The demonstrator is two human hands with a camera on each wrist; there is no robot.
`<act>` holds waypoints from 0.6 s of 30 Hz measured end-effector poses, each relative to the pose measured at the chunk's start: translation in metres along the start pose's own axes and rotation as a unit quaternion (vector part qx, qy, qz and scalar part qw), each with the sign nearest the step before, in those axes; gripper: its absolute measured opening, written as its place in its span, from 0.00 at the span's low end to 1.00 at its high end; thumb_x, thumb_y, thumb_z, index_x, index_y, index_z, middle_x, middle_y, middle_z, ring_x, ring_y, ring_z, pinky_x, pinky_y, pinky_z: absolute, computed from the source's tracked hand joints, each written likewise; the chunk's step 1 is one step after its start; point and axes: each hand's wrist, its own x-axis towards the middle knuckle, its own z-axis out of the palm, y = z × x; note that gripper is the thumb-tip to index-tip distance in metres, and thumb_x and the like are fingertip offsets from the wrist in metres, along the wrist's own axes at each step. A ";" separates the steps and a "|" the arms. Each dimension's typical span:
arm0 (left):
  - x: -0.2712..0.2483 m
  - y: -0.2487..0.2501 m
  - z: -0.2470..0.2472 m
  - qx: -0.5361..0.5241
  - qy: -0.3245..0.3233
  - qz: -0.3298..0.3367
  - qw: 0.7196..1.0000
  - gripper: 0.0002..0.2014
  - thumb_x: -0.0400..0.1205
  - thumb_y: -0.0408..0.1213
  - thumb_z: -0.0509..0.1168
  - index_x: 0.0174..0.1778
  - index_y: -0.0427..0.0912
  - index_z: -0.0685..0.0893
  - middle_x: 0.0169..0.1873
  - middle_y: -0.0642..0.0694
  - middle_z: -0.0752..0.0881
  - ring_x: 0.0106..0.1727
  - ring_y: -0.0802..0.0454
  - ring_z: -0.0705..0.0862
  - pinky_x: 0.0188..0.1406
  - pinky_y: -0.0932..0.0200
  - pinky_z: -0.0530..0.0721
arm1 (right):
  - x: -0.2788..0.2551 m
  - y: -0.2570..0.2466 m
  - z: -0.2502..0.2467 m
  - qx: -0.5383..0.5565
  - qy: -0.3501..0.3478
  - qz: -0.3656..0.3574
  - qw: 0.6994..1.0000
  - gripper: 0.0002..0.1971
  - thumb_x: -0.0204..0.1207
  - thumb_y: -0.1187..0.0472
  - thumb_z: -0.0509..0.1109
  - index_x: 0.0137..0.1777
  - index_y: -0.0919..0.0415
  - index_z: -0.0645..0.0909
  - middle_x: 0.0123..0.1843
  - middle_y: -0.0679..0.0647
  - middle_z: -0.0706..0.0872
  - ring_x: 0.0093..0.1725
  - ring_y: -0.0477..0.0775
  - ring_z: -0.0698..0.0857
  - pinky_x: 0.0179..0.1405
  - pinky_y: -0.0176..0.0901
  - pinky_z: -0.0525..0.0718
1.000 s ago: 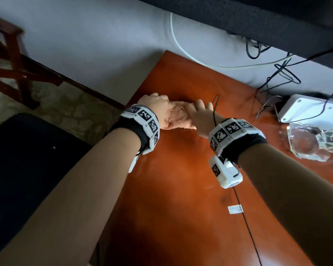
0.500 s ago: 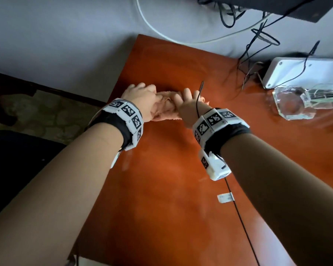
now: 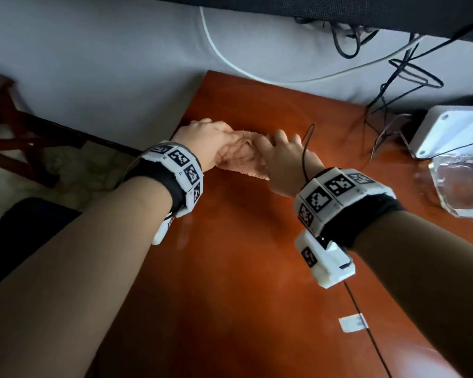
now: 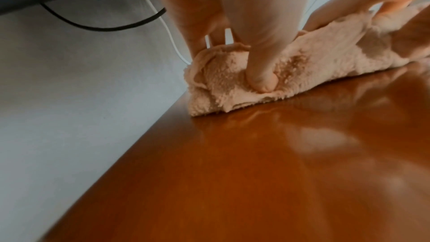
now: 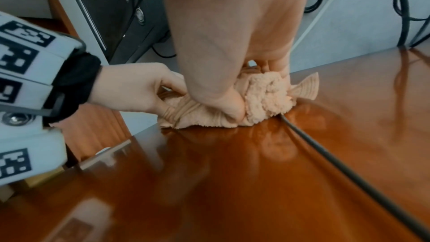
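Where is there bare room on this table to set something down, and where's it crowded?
Bare wood lies nearer than the cloth, between the left edge of the table and the black cable. Crowded: the far right, with white box, glass dish and tangled cables.

In the head view most of the cloth point(image 3: 239, 159) lies hidden under the left hand point(image 3: 202, 141) and the right hand point(image 3: 284, 162); only a bunched strip shows between their fingers. In both wrist views the fingers go behind the cloth, out of sight past the thumbs. Well right of the right hand's fingers, the glass dish point(image 3: 459, 186) and the white box point(image 3: 448, 129) are cut off by the picture's edge
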 end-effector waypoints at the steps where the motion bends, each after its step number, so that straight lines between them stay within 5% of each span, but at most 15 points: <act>1: 0.006 0.000 0.000 -0.003 -0.001 -0.006 1.000 0.30 0.81 0.32 0.63 0.75 0.65 0.67 0.74 0.56 0.70 0.71 0.42 0.72 0.63 0.44 0.79 | 0.005 0.003 -0.002 0.008 0.001 0.001 1.000 0.33 0.76 0.62 0.66 0.79 0.51 0.57 0.71 0.56 0.66 0.69 0.64 0.70 0.46 0.52 0.79; 7: 0.036 -0.001 -0.006 -0.003 0.033 -0.010 0.999 0.29 0.80 0.30 0.63 0.74 0.60 0.71 0.73 0.52 0.75 0.68 0.41 0.78 0.64 0.44 0.80 | 0.031 0.014 -0.010 0.008 0.010 0.023 1.000 0.33 0.78 0.63 0.64 0.80 0.49 0.56 0.73 0.52 0.66 0.73 0.66 0.65 0.57 0.57 0.80; 15: 0.080 -0.013 -0.017 0.017 0.026 -0.048 0.998 0.22 0.84 0.40 0.57 0.75 0.55 0.71 0.71 0.42 0.77 0.69 0.35 0.76 0.66 0.41 0.78 | 0.079 0.021 -0.018 -0.008 0.029 0.027 0.999 0.29 0.78 0.63 0.61 0.79 0.55 0.59 0.72 0.59 0.69 0.72 0.65 0.66 0.65 0.58 0.74; 18: 0.094 -0.015 -0.023 0.040 0.014 -0.049 0.998 0.21 0.85 0.41 0.55 0.76 0.53 0.70 0.70 0.41 0.77 0.68 0.34 0.77 0.66 0.41 0.77 | 0.100 0.019 -0.015 0.022 0.022 0.042 0.999 0.27 0.78 0.53 0.58 0.78 0.54 0.62 0.73 0.62 0.67 0.71 0.70 0.69 0.66 0.66 0.75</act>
